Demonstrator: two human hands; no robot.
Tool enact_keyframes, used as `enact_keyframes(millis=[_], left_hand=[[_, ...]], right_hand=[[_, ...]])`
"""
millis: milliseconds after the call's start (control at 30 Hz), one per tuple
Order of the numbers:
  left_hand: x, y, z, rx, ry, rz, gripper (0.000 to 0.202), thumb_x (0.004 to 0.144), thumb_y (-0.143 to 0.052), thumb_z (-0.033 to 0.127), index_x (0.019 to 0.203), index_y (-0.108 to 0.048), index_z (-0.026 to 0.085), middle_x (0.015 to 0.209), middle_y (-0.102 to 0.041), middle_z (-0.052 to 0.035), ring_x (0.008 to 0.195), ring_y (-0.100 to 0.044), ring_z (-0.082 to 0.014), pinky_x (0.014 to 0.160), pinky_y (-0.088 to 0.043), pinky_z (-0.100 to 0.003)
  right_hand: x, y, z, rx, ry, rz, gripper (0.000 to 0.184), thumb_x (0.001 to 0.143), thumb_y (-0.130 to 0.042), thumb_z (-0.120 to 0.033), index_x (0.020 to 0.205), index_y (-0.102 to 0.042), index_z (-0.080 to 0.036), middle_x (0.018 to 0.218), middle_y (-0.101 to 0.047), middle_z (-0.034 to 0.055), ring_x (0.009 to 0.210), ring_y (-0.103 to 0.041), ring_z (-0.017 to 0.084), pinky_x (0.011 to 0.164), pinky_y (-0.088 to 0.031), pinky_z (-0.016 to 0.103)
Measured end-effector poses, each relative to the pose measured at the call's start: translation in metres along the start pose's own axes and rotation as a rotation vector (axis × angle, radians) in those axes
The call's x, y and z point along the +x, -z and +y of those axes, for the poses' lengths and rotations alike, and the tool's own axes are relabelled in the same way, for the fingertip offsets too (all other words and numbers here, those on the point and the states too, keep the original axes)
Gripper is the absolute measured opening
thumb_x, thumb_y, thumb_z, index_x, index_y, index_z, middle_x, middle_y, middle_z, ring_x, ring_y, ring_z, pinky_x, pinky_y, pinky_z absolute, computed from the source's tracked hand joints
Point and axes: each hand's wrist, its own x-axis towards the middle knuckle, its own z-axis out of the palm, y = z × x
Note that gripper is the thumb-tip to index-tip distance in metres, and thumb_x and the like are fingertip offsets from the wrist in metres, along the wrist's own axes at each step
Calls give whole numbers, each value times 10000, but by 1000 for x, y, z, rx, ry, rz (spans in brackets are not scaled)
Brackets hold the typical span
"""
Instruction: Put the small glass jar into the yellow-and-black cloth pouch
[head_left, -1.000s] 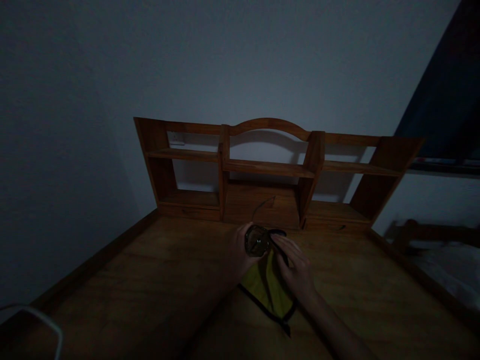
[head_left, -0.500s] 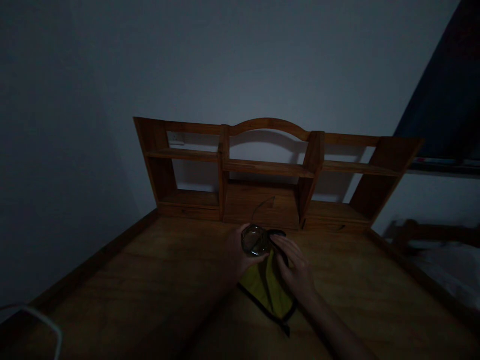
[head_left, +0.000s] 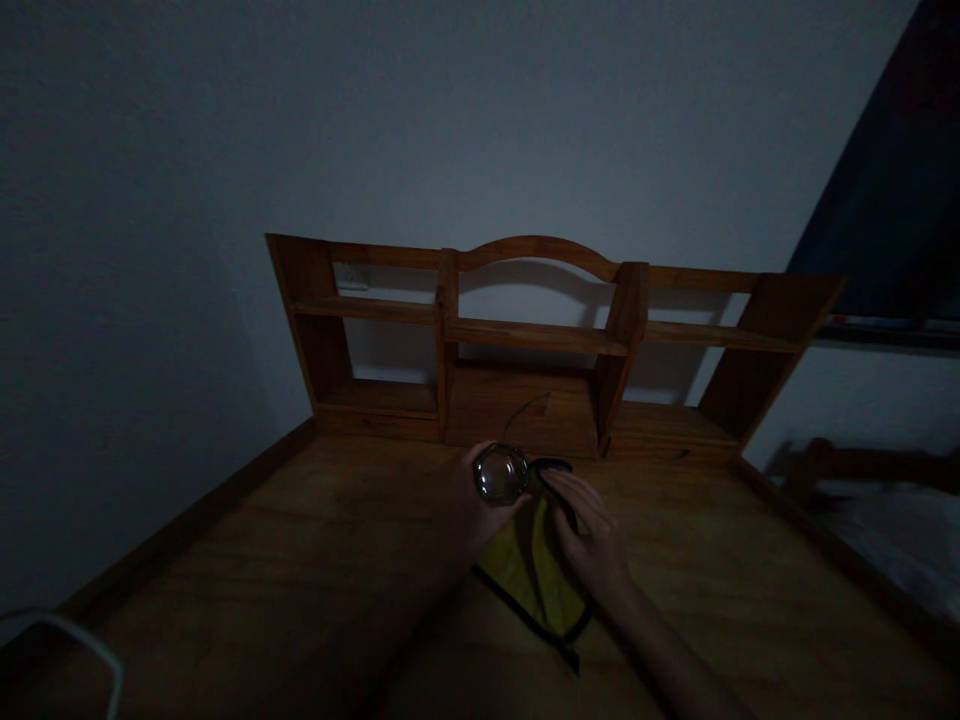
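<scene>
A clear drinking glass point(head_left: 502, 474) is held in my left hand point(head_left: 480, 510), its round, faceted end turned up toward me. Fingers and thumb wrap round its sides. Just to the right, my right hand point(head_left: 592, 535) grips a yellow cloth with dark edging point(head_left: 536, 570) near its upper edge. The rest of the cloth hangs or lies below, between my two forearms, with one dark corner pointing down. Glass and right fingers are close together; in the dim light I cannot tell whether the cloth touches the glass.
Under my hands is a wooden desk point(head_left: 337, 550) with raised side edges. A wooden shelf unit point(head_left: 536, 335) stands along its back against the wall. A white cable point(head_left: 90, 645) curves at the lower left. Dark fabric point(head_left: 892, 220) hangs at the upper right.
My left hand has shifted the glass slightly left and up, and tilted it, so a little more gap shows beside my right hand. The right hand and cloth stay nearly still.
</scene>
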Motion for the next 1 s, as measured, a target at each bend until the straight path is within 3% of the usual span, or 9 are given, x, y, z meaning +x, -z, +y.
enact_keyframes(millis=[200,633,1000], left_hand=[[-2,-4,-5,-24,29,29,925,529,-899,369,1305,-418,222,1255,-580,-111,1176,-587,-288,1009,-492,-468],[1,1,4,-26,-27,-50,875,577,-880,282,1316,-413,248,1294,-557,-104,1219,-557,-290,1051,-461,-500],[-4,-2,-2,-61,-4,-68,882,565,-873,339,1312,-411,249,1265,-584,-109,1173,-592,-293,1011,-496,-503]], right_hand=[[-1,-1,2,1,1,-3,435,923,-466,-96,1309,-570,-269,1292,-633,63,1229,-564,239,1042,-479,487],[-1,0,-2,10,13,2,444,921,-469,-100,1318,-568,-274,1293,-634,64,1237,-562,248,1039,-485,495],[-1,0,-3,-6,37,15,463,911,-476,-98,1328,-565,-277,1307,-627,65,1234,-570,252,1037,-496,489]])
